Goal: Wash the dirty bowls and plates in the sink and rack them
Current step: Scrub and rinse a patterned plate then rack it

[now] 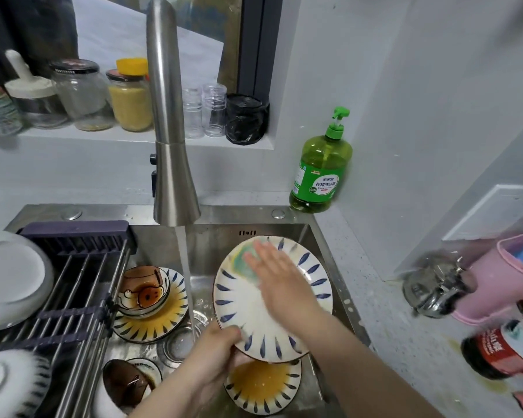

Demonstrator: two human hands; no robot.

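Head view: the plate (242, 306) is held tilted over the sink (329, 245), at 6 o'clock in the frame. The left hand (215, 348) grips its rim at the plate's 7 o'clock, thumb curled over the edge. The right hand (281, 279) lies nearly flat, fingers straight, and presses a sponge (243, 262) against the plate's face at its 11 o'clock. This hand is blurred, so it is likely mid-stroke.

The tap (171, 164) runs, its stream (186, 267) falling just beside the plate's 9 o'clock edge without touching it.

To scrub well, I would:
- sweep the sponge around the whole face and out to the rim;
- turn the plate in the left hand so no sector is missed;
- do the underside, then tip the plate toward 9 o'clock into the stream.

A wet, soapy rim may slip, so that grip should be firm.

An oily plate (263, 384) lies directly beneath. Another dirty plate (163, 321) at 7 o'clock carries a bowl (145, 292). The rack (73, 267) at 8 o'clock already holds white dishes (9, 279).
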